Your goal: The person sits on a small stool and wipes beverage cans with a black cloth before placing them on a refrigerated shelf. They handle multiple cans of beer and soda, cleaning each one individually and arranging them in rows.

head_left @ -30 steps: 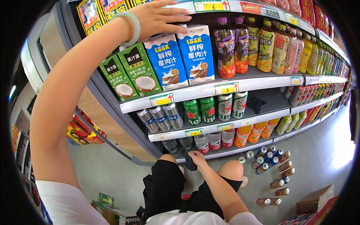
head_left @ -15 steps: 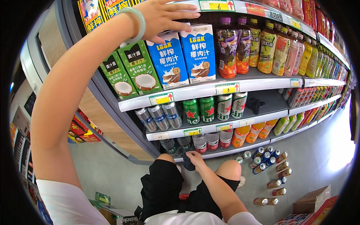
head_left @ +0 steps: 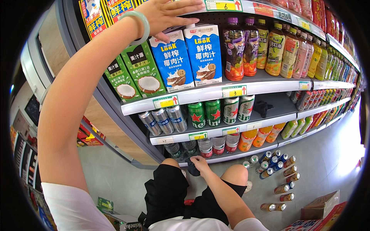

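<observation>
My left hand [head_left: 171,16] is raised to the upper shelf, fingers stretched out and apart at its white front edge. A pale green bangle [head_left: 145,27] circles that wrist. Just beneath the hand stand two blue-and-white coconut drink cartons [head_left: 203,54], with green coconut juice cartons [head_left: 138,69] to their left. Down by my knees, my right hand [head_left: 200,163] is closed on a dark cloth [head_left: 193,169], in front of the bottom shelf's bottles. Another dark crumpled cloth [head_left: 263,108] lies on the can shelf, right of the green and silver beer cans [head_left: 213,112].
Bottled drinks [head_left: 275,50] line the shelf to the right of the cartons. Several cans [head_left: 274,163] stand on the floor at the right, near an open cardboard box [head_left: 320,206]. Another box [head_left: 129,223] sits at lower left. Orange drink bottles [head_left: 262,134] fill part of the bottom shelf.
My left forearm and elbow have shifted slightly to the right, while the hand stays at the upper shelf edge. My right hand keeps the cloth in nearly the same place.
</observation>
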{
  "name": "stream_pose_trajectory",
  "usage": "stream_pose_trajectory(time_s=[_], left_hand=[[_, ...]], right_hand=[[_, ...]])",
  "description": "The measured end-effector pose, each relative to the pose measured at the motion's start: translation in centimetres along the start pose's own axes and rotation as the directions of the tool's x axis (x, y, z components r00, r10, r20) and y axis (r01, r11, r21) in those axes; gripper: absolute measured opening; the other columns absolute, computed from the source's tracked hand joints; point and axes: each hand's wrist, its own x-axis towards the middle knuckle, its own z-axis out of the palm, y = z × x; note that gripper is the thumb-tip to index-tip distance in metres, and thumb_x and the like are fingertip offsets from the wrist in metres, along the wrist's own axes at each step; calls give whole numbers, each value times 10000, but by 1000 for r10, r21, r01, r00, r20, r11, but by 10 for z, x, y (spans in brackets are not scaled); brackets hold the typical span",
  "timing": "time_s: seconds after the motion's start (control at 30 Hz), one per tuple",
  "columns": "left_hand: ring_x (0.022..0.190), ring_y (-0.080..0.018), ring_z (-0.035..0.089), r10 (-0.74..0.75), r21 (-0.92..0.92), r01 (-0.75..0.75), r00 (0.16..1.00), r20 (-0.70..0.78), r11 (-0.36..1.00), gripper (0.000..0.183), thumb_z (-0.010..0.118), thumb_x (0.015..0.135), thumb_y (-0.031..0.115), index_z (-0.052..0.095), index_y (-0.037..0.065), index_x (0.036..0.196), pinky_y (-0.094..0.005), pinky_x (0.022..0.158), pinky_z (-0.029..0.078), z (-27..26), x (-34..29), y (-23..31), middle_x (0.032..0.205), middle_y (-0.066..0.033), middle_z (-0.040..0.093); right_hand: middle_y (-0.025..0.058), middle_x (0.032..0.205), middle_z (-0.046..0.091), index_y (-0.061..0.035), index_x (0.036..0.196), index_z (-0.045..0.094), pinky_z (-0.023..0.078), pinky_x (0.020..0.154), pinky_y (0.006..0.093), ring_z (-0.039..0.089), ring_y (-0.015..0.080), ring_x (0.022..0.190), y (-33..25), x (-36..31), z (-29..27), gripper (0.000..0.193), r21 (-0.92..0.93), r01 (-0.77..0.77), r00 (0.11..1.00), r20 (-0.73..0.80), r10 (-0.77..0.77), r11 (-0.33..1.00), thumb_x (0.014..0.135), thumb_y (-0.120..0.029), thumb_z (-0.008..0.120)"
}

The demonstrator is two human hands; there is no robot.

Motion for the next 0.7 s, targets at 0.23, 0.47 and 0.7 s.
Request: stream_pose_trajectory(time_s=[0.23,0.47,0.7], left_hand=[[1611,-245,42,-23,-10,22,999,-43,1000,1004,554,826,774,322,202,1617,-490,1307,-8,-5,-10,7,1729,-85,175],[1556,-255,217,-252,-147,210,885,-391,967,844,696,832,527,396,272,1578,-463,1289,148,2,-25,52,1685,-55,276],[1403,-255,463,-415,-814,-35,847,-332,579,664,827,750,362,620,209,1362,-523,1196,358,-46,-40,307,1472,-38,540]], right_hand=[[55,1019,720,-10,1110,736,505,842,297,651,149,938,1,-6,0,281,2,-19,1000,19,18,1000,931,-225,722],[61,1050,726,-33,1151,730,518,861,314,662,155,972,-10,-8,-16,320,95,-63,998,7,63,993,946,-278,725],[48,961,718,-55,1089,690,573,752,335,697,171,847,-47,-75,-76,237,628,-5,969,-191,160,779,1020,-272,622]])
